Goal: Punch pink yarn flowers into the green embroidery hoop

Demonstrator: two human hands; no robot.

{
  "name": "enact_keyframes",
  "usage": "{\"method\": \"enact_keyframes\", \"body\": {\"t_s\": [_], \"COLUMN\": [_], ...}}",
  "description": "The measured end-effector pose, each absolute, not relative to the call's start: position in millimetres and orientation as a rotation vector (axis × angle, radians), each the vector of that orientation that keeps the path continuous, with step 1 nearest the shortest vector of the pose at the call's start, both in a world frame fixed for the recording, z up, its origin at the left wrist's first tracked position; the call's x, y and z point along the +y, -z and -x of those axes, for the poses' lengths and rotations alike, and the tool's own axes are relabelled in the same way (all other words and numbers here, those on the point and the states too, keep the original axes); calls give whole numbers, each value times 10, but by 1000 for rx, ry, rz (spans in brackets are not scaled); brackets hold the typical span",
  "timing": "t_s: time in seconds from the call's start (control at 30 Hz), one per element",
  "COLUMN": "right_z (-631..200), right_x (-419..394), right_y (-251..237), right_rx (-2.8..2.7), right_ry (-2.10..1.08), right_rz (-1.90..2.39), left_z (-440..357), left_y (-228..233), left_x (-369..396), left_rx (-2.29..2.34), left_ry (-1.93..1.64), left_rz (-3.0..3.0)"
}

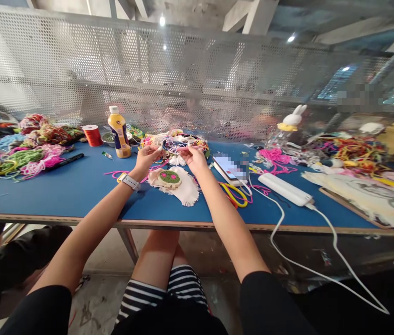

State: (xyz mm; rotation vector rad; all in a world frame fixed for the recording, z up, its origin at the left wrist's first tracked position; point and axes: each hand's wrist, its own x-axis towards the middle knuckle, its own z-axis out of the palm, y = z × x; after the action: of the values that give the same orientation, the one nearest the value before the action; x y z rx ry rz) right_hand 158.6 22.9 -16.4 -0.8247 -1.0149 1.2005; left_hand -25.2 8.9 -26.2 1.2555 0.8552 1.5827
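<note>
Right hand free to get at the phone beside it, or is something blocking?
Probably yes: the right hand is up at the yarn pile, and the phone lies uncovered just right of it on the blue table.

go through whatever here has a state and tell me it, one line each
left hand: raised over the table, pinching a strand of yarn
right hand: raised, pinching the same yarn
yellow bottle: upright, cap on
phone: flat, screen lit, cable plugged in
power bank: lying flat, white cable attached
orange thread spool: upright
green round patch: flat on white cloth
</note>
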Motion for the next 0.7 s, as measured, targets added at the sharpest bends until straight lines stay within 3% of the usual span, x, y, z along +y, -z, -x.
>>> {"method": "enact_keyframes", "body": {"t_s": [0.4, 0.7], "right_z": [-1342, -1369], "right_x": [126, 121], "right_y": [250, 254], "right_rx": [-870, -860], "right_ry": [-1399, -1439], "right_rz": [727, 644], "left_z": [200, 169], "left_y": [285, 330], "left_x": [84, 140], "left_rx": [754, 833], "left_ry": [-1930, -1995], "left_rz": [-1172, -1305]}}
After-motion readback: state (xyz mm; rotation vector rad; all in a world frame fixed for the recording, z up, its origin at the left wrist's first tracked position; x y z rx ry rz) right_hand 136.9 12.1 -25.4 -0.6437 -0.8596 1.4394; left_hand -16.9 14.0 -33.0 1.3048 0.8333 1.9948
